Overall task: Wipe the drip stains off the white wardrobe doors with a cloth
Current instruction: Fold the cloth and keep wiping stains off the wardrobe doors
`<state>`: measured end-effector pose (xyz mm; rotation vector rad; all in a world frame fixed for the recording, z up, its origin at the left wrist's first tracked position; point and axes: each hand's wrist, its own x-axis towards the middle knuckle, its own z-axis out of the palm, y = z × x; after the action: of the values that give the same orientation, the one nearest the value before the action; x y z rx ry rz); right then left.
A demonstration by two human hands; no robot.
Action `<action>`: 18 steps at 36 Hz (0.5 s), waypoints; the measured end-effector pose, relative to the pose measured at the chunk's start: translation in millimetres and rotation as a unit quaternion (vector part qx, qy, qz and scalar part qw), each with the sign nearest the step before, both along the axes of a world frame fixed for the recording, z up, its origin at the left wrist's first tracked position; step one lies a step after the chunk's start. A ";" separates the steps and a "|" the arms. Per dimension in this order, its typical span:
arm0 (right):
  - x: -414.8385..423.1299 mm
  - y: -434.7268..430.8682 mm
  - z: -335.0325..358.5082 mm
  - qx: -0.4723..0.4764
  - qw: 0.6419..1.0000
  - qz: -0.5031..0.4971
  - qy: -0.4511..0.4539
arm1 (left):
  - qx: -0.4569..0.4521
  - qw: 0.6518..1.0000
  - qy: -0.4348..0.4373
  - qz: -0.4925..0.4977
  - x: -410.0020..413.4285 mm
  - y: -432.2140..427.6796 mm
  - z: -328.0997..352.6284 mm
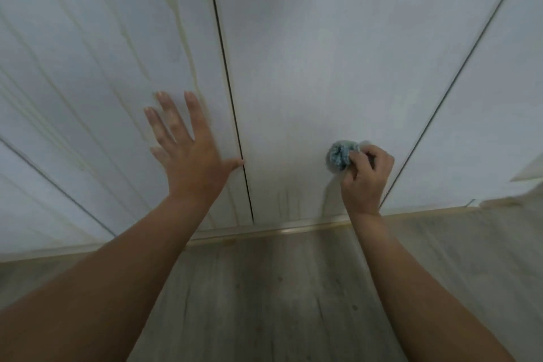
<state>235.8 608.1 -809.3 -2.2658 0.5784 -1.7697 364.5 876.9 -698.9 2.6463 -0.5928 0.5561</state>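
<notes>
Two bare forearms (132, 273) enter from the lower edge and reach up toward the wardrobe; beneath them lies a grey wood-grain plank floor (279, 297).

Left hand (191, 156): fingers straight and spread, palm laid flat against the left white wardrobe door (73, 73), holding nothing; the thumb tip sits at the dark vertical gap (226, 67) between that door and the middle white wardrobe door (308, 47).

Right hand (367, 179): fingers curled round a bunched blue-grey fluffy cloth (339, 159); the cloth is pressed against the lower part of the middle door, near its right edge, and protrudes to the left of the fingers.

Yellowish vertical drip stains (183, 38) run down the left door, above and beside the left hand; fainter streaks (283, 200) show low on the middle door, below the level of the cloth and between the two hands.

A pale wooden base strip (264, 233) runs along the foot of the doors, where they meet the floor; the view is slightly motion-blurred.
</notes>
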 end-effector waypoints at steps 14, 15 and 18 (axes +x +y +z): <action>-20.7 -37.9 1.4 0.073 0.995 -0.043 -0.054 | 0.052 0.995 -0.082 -0.007 24.3 15.9 -17.8; -20.5 -44.2 8.8 0.059 0.995 -0.041 -0.062 | 0.050 0.995 -0.082 -0.007 24.0 15.3 -18.4; -21.1 -54.1 6.7 0.027 0.998 -0.037 -0.043 | 0.047 0.995 -0.082 -0.012 22.7 16.7 -18.1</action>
<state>214.7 554.0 -802.5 -2.1477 0.6918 -1.8513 387.2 893.6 -717.0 2.6949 -0.7138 0.7628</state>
